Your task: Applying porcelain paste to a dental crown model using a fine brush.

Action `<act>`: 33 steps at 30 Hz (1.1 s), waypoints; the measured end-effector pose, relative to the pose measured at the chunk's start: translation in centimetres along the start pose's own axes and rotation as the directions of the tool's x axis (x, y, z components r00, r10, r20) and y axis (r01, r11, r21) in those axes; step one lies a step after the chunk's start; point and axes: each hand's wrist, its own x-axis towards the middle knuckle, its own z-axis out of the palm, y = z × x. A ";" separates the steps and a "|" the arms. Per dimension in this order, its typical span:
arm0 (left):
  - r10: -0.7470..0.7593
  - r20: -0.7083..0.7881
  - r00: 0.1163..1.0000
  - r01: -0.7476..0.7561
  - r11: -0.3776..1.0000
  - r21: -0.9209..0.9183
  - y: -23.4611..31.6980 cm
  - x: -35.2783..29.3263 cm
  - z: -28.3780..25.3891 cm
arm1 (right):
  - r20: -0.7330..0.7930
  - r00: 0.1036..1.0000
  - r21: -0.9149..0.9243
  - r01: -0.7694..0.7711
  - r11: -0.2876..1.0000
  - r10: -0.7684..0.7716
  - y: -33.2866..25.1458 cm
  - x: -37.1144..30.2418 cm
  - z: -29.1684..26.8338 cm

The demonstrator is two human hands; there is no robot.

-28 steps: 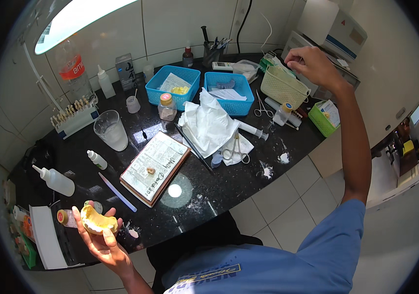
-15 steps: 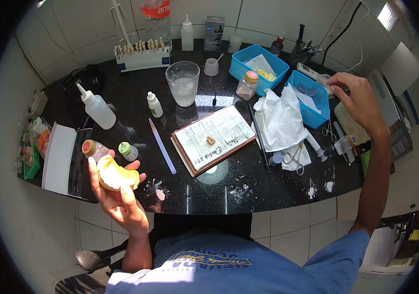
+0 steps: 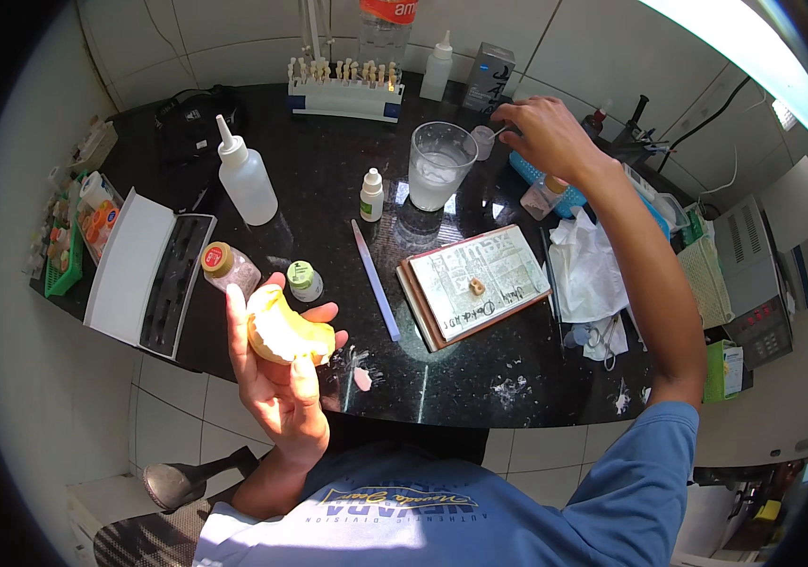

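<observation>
A yellow dental cast with a row of whitish teeth [image 3: 276, 331] rests in my left hand [image 3: 281, 402], thumb and fingers gripping its edges. Beyond the drinking glass [image 3: 440, 168], my right hand [image 3: 555, 137] reaches over the counter with thumb and forefinger apart. Between those fingertips is the end of a thin stick [image 3: 498, 130] that leans in a small translucent cup [image 3: 482, 144]; contact with the stick is not clear. Near my left hand stand a jar of pinkish powder [image 3: 232, 267] and a small green-capped bottle [image 3: 305, 281].
A tooth-like piece [image 3: 477, 285] lies on a paper-topped pad [image 3: 451, 312] mid-counter. Around it are a lilac file [image 3: 376, 283], a dropper bottle [image 3: 372, 197], a squeeze bottle [image 3: 248, 184], crumpled tissue [image 3: 588, 269], scissors, a powder jar [image 3: 543, 197] and partly hidden blue baskets.
My right hand has moved left from the far right baskets to the small cup with the stick. The view has shifted left; my left hand still holds the dental cast.
</observation>
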 end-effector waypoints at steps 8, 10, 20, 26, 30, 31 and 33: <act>-0.303 0.097 0.948 0.318 0.895 -0.313 1.0 0.1 -0.6 | 0.103 0.983 -0.023 -0.149 0.989 0.150 -0.2 0.6 -0.8; -0.272 0.117 0.955 0.295 0.902 -0.316 0.5 0.1 -0.9 | 0.048 0.979 0.003 -0.197 0.980 0.196 -0.9 0.0 -2.8; -0.326 0.184 0.927 0.373 0.834 -0.407 -0.1 0.5 -0.7 | -0.271 0.827 0.556 -0.283 0.782 0.492 -13.9 -8.3 -10.5; -0.310 0.137 0.941 0.339 0.871 -0.354 0.0 -0.2 -0.9 | -0.372 0.801 0.628 -0.155 0.763 0.469 -22.3 -12.0 -8.4; -0.160 0.060 0.985 0.171 0.947 -0.274 -0.6 -0.7 -0.2 | -0.384 0.767 0.681 -0.140 0.719 0.513 -24.8 -13.4 -6.2; -0.125 0.054 0.991 0.135 0.956 -0.259 -0.7 -0.7 -0.1 | -0.384 0.763 0.690 -0.136 0.711 0.519 -25.2 -13.6 -5.9; -0.031 0.125 0.992 0.064 0.963 -0.263 -1.2 -0.7 -0.4 | -0.390 0.756 0.690 -0.139 0.711 0.526 -25.7 -13.8 -5.3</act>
